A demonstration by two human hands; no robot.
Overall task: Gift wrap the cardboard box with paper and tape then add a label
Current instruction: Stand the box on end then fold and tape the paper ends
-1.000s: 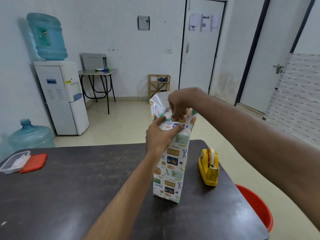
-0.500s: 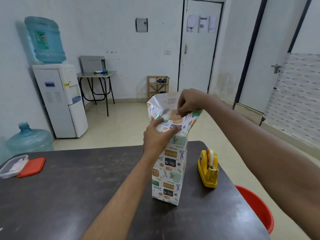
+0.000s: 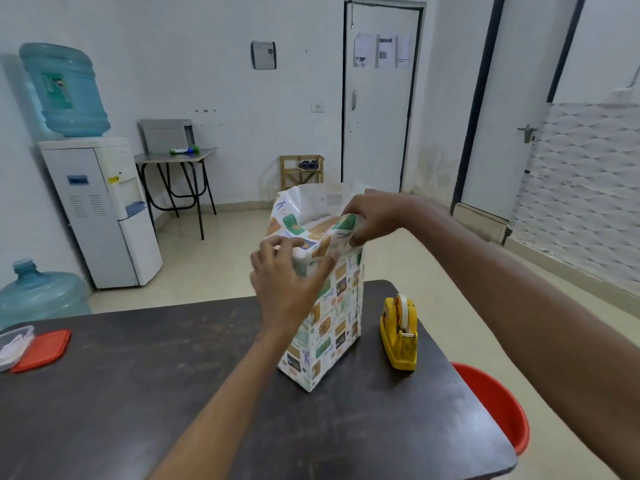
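A tall box wrapped in white patterned gift paper [image 3: 329, 327] stands upright on the dark table [image 3: 138, 393]. The paper's top end stands open above the box, its white inner side showing at the back. My left hand [image 3: 287, 282] grips the near upper corner of the wrapped box, thumb on the front face. My right hand [image 3: 375, 216] pinches the right-hand paper flap at the top and holds it folded inward. A yellow tape dispenser [image 3: 400, 332] sits just right of the box.
A clear plastic container [image 3: 14, 344] and its red lid [image 3: 43, 349] lie at the table's left edge. A red tub [image 3: 498, 407] sits on the floor beside the table's right edge. A water dispenser [image 3: 100, 209] stands by the far wall.
My right hand has moved from the middle of the top to the right-hand flap, and the paper's top has opened wider. My left hand has slid lower on the near corner.
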